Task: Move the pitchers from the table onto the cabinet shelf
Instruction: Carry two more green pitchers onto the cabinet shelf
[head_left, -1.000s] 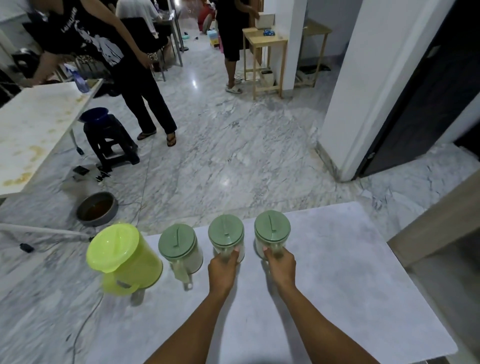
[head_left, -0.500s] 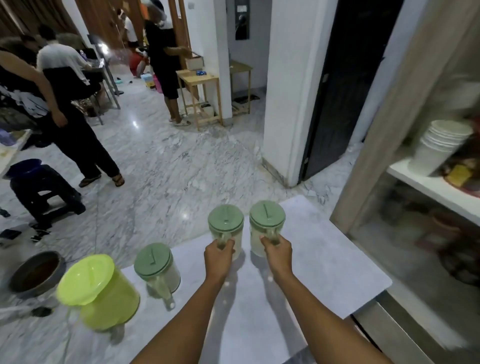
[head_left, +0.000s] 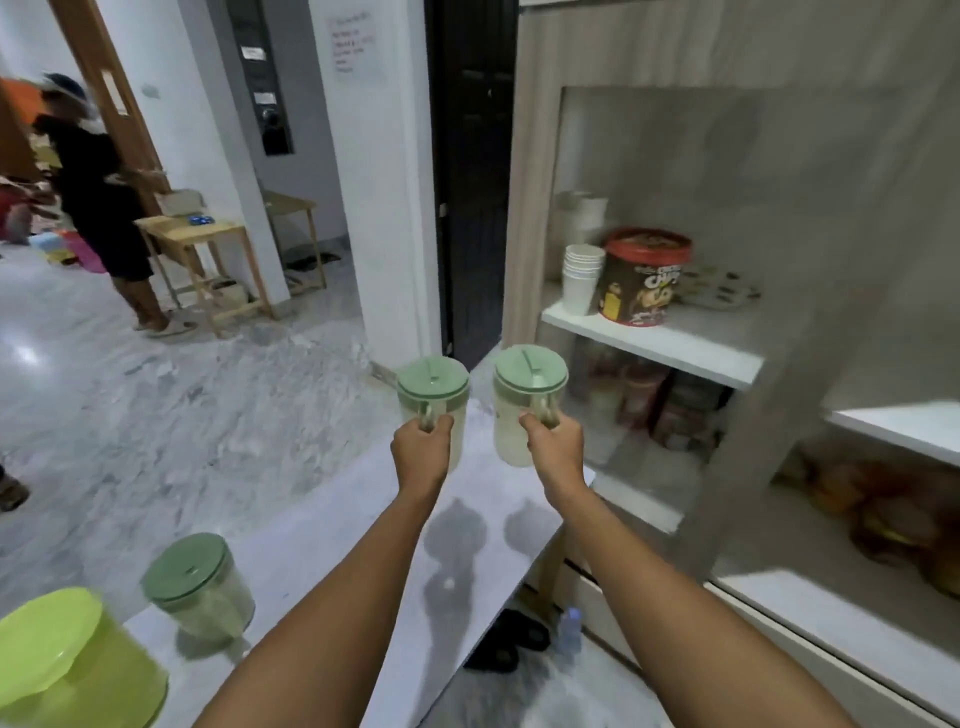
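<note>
Two clear pitchers with sage-green lids hang above the surface (head_left: 363, 561): the left hand (head_left: 420, 453) has its grip closed on the left pitcher (head_left: 434, 399), the right hand (head_left: 555, 451) on the right pitcher (head_left: 524, 400). At 2 o'clock, the cabinet shelf (head_left: 660, 340) carries stacked white cups (head_left: 582, 280) and a brown tub (head_left: 644, 278). At 8 o'clock a third pitcher (head_left: 200, 592) and a lime-green pitcher (head_left: 72, 670) stand on the surface.

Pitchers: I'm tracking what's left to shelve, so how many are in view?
4. One in the left hand, one in the right hand, a green-lidded pitcher and a lime pitcher on the table. Others may be out of frame.
</note>
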